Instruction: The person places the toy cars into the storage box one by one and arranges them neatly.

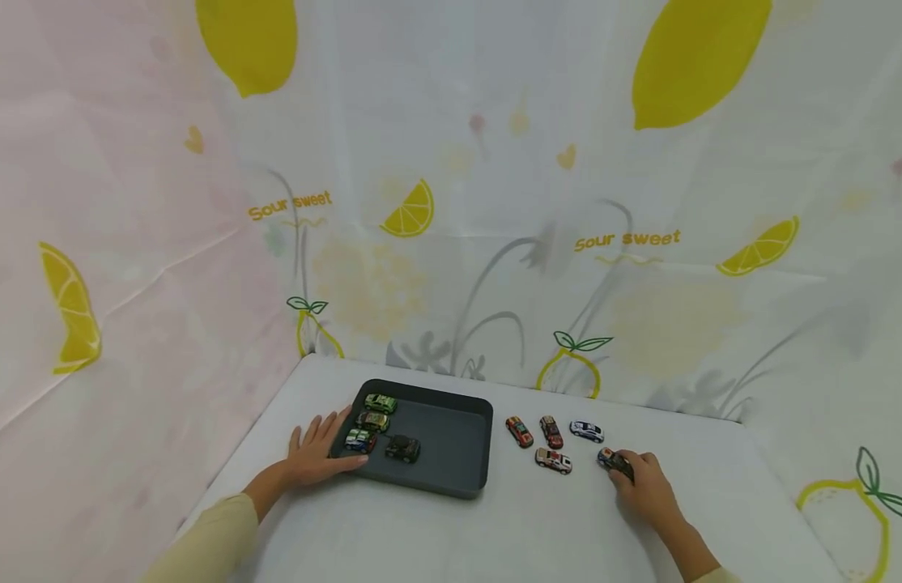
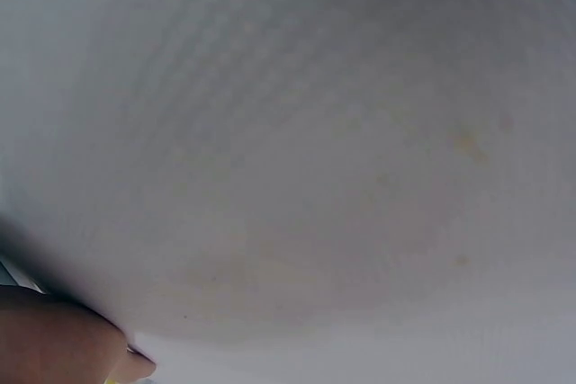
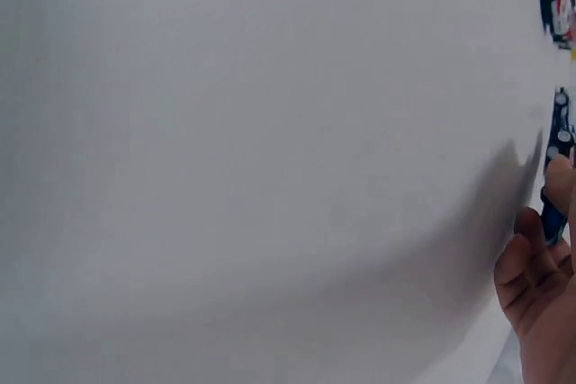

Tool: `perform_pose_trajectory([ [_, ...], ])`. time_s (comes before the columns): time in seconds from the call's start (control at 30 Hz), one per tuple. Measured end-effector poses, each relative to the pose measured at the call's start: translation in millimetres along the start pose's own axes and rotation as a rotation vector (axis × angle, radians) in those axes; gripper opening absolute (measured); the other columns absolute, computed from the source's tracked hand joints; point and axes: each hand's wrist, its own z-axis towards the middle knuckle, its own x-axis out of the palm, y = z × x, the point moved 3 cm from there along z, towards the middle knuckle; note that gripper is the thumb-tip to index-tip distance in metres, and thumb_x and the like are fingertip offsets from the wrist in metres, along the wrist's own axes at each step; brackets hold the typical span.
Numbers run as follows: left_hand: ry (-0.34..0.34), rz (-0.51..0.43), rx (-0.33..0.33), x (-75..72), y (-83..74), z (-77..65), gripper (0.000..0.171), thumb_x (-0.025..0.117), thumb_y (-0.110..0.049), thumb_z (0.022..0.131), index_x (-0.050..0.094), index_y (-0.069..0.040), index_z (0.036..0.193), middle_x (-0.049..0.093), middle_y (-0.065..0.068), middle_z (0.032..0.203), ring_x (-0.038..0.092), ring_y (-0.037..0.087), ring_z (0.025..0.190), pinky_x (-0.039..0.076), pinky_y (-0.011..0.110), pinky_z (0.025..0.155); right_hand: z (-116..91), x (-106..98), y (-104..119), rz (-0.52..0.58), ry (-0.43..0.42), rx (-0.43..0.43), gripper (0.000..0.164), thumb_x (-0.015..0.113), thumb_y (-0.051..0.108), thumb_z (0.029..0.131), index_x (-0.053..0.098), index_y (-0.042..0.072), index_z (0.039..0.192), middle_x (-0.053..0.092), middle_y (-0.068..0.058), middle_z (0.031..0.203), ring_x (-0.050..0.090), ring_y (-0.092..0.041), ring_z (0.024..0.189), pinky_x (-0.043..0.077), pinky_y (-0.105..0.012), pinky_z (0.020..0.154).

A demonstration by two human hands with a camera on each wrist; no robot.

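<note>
My left hand [image 1: 314, 452] lies spread with straight fingers against the left side of a dark grey tray [image 1: 451, 441], its thumb along the near rim. In the left wrist view only part of that hand [image 2: 58, 339] shows, at the lower left corner. On the right, my right hand [image 1: 646, 487] pinches a dark toy car [image 1: 615, 462] with blue on it, at the white table surface. The right wrist view shows thumb and fingers [image 3: 531, 263] round the car's end, partly cut off by the frame's edge.
Inside the tray, a green toy car [image 1: 381, 402], a black toy car [image 1: 402, 448] and others sit toward the left. Between tray and right hand stand an orange-red car [image 1: 519, 431], a brown-red car [image 1: 550, 431], a red-white car [image 1: 553, 461] and a white car [image 1: 587, 431].
</note>
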Motion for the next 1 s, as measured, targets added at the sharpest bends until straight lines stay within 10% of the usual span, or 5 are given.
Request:
perform_pose_trajectory([
  [0.33,-0.013,-0.007,0.010,0.7,-3.1,6.2,0.107,0.059,-0.074,0.082,0.002,-0.027,0.160,0.007,0.023,0.165,-0.002,0.048,0.150,-0.013,0.070,0.111,27,-11,48,0.099,-0.114,-0.107,0.037,0.063,0.013,0.094,0.058,-0.006,0.126,0.055,-0.027,0.111,0.057,-0.036,0.098,0.049,-0.055,0.084],
  [1.0,0.002,0.003,0.025,-3.4,-2.0,1.4,0.108,0.060,-0.073,0.081,0.005,-0.024,0.160,0.010,0.028,0.162,0.000,0.052,0.148,-0.011,0.073,0.109,42,14,101,0.219,-0.053,-0.158,0.035,0.067,0.015,0.093,0.062,0.000,0.125,0.057,-0.021,0.110,0.057,-0.027,0.088,0.052,-0.043,0.077],
])
